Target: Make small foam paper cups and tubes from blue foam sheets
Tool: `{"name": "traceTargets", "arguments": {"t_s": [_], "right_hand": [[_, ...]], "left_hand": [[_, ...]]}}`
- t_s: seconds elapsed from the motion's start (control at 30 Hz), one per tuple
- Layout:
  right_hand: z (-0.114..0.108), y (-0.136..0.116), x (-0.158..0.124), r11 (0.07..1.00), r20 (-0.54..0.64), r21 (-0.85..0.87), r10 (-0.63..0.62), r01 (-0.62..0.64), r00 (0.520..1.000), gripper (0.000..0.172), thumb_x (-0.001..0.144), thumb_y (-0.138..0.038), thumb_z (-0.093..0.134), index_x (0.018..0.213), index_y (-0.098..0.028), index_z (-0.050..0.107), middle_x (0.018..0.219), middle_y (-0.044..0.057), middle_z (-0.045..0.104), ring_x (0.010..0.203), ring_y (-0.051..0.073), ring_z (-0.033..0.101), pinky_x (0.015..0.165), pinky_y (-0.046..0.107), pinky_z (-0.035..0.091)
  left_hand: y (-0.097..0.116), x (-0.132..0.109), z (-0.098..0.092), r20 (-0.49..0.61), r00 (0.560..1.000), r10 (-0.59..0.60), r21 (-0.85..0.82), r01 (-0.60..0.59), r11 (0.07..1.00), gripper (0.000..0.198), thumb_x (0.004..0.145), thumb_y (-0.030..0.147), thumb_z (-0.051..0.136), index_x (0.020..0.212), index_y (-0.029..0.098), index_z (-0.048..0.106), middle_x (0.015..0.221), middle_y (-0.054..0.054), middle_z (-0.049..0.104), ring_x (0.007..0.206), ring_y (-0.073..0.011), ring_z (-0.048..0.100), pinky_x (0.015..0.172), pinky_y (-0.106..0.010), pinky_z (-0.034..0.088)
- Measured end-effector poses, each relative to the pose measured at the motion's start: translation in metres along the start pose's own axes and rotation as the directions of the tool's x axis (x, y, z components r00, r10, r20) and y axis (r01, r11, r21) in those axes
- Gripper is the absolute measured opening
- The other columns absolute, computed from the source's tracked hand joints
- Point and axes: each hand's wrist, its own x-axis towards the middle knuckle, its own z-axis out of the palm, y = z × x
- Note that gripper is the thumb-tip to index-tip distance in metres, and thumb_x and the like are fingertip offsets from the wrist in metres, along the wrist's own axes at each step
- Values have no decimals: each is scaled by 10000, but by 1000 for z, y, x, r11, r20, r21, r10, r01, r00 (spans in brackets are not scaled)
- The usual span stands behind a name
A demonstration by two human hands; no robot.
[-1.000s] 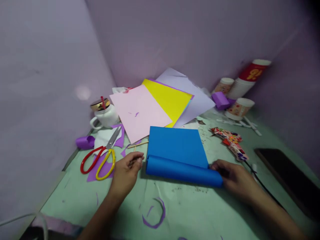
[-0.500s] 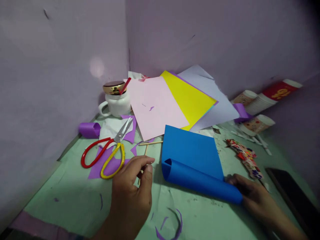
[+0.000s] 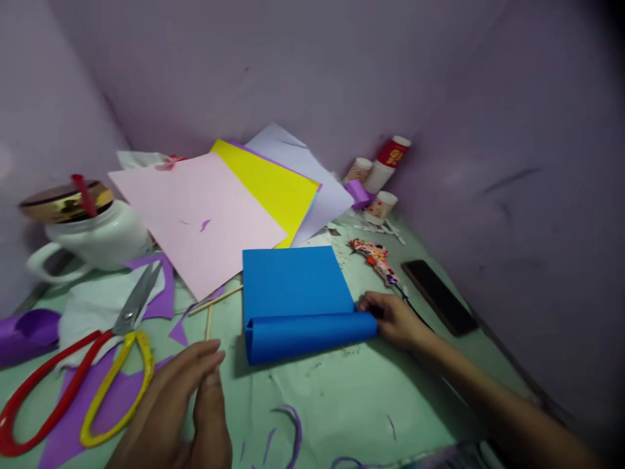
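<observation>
"What has shifted in the last half second?"

"My view has swung round. The roll (image 3: pixel 312 335) sloped down to the right then; now it lies almost level, rising slightly rightward. My left hand (image 3: pixel 176 410) shows lower down."

"And the roll's direction?"

"It's the near edge of my blue paper (image 3: pixel 295 280), curled over. Its long axis runs left to right across my front, with a narrow opening at the left end. The flat part stretches away from me, in the middle of the green table (image 3: pixel 390 391)."

"How are you holding it?"

"My right hand (image 3: pixel 398 319) is closed round the right end, fingers bent. My left is off the paper, just beside the roll's left end, thumb and fingertips nearly together; I can't tell whether anything is between them."

"What's it made of, and what's around?"

"Smooth, matt, stiff-looking paper. A thin wooden stick (image 3: pixel 215 301) reaches its left edge. Behind lie a flat pink sheet (image 3: pixel 195 228) and a yellow one. Farther left are metal-bladed scissors (image 3: pixel 127 316) with red and yellow loops, and a rounded white mug (image 3: pixel 100 238); to the right, a dark, flat phone (image 3: pixel 439 296)."
</observation>
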Motion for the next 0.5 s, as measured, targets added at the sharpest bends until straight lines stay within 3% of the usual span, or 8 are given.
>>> {"name": "traceTargets", "arguments": {"t_s": [0.03, 0.07, 0.13, 0.23, 0.33, 0.5], "right_hand": [[0, 0, 0, 1000, -7, -9, 12, -12, 1000, 200, 636, -93, 497, 787, -163, 609, 780, 36, 678, 735, 172, 618, 683, 263, 451], [-1, 0, 1, 1000, -10, -20, 20, -20, 1000, 201, 642, -101, 517, 799, -163, 627, 788, 33, 686, 739, 172, 621, 686, 261, 446], [-3, -1, 2, 999, -8, -47, 27, -27, 1000, 213, 649, -119, 550, 825, -168, 661, 800, 30, 698, 741, 173, 624, 685, 257, 434], [-7, -4, 3, 995, 6, -95, 25, -24, 1000, 242, 654, -148, 580, 862, -188, 696, 802, 29, 710, 727, 175, 626, 653, 249, 409], [-10, -5, 4, 991, 17, -133, 13, -11, 1000, 259, 664, -190, 594, 893, -216, 714, 808, 26, 722, 726, 182, 633, 615, 247, 379], [-11, -1, 3, 989, 14, -131, -70, 71, 997, 261, 709, -236, 569, 929, -236, 709, 927, 34, 738, 829, 203, 656, 627, 261, 367]], "left_hand": [[4, -2, 2, -39, 992, 122, 19, -121, 992, 154, 841, 182, 512, 911, 272, 616, 920, -17, 689, 805, -182, 644, 705, -314, 478], [10, -4, 4, -49, 949, 312, 28, -311, 950, 175, 820, 142, 521, 880, 281, 608, 867, 3, 689, 722, -156, 631, 656, -291, 464], [30, -6, 12, -44, 901, 431, 54, -429, 902, 265, 795, 82, 485, 943, 266, 603, 913, -26, 691, 807, -182, 641, 760, -338, 473], [66, -4, 33, 111, 800, 589, 79, -598, 798, 285, 775, 73, 487, 1010, 192, 596, 1009, -104, 700, 950, -252, 633, 883, -435, 453], [91, 6, 59, 291, 694, 658, 91, -705, 703, 330, 780, 103, 487, 1095, 110, 587, 1109, -175, 681, 1025, -325, 610, 906, -515, 423], [108, 17, 91, 492, 585, 645, 124, -781, 612, 474, 778, 120, 491, 1249, 127, 541, 1255, -167, 623, 1088, -362, 588, 897, -559, 406]]}}
